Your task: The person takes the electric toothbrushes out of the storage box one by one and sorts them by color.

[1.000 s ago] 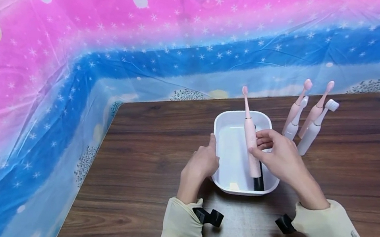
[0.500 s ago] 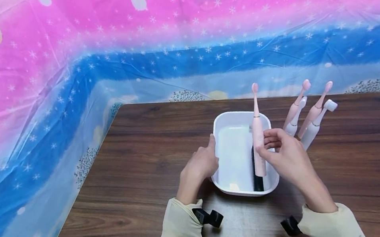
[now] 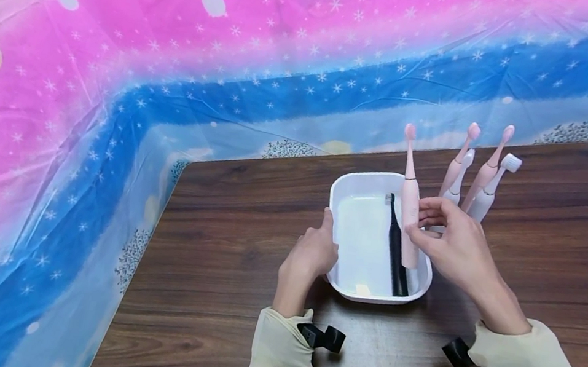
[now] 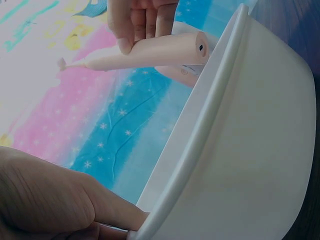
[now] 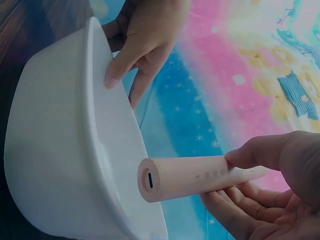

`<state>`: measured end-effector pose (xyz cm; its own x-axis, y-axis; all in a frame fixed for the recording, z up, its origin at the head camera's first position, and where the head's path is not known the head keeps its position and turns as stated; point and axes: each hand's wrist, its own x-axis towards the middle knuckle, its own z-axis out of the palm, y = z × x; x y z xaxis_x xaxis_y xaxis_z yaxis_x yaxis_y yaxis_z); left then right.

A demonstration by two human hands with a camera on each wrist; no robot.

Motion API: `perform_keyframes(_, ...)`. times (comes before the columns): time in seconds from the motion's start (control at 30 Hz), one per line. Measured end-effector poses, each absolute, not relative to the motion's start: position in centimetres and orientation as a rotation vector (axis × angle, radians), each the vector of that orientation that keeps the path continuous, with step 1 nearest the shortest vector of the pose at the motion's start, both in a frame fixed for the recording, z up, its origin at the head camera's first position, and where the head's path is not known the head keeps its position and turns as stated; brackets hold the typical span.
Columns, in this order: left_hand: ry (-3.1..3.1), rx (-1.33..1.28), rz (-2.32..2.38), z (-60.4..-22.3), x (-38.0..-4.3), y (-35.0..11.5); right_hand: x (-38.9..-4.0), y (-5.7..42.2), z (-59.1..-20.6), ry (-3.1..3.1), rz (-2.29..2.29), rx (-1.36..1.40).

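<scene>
My right hand (image 3: 456, 242) pinches a pink electric toothbrush (image 3: 411, 202) by its handle, thumb on one side and fingers on the other. The brush stands nearly upright above the right side of a white plastic tub (image 3: 359, 241), head up. In the right wrist view, the toothbrush's base (image 5: 150, 180) shows a small dark slot near the tub rim. My left hand (image 3: 312, 251) holds the tub's left rim, thumb inside the wall and the other fingers outside. A black toothbrush (image 3: 396, 246) lies lengthwise in the tub along its right side.
Behind my right hand stand two pink toothbrushes (image 3: 484, 171) and two white toothbrushes (image 3: 487, 199), upright and close together; the hand partly hides their lower ends. The wooden table (image 3: 218, 248) ends at the back against a patterned pink and blue cloth (image 3: 263, 80).
My right hand has moved the pink toothbrush rightward and slightly up, from over the tub's middle to its right side. The black toothbrush is now more fully visible. My left hand stays put.
</scene>
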<state>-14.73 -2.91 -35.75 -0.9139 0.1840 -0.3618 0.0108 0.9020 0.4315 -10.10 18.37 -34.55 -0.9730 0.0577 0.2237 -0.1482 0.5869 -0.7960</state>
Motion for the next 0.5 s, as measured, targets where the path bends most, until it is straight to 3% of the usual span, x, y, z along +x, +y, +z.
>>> perform_keyframes(0.5, 2.667, 0.139, 0.599, -35.8, -14.7, -2.8, -9.8, 19.6, -35.0, -2.491, 1.347, 0.069)
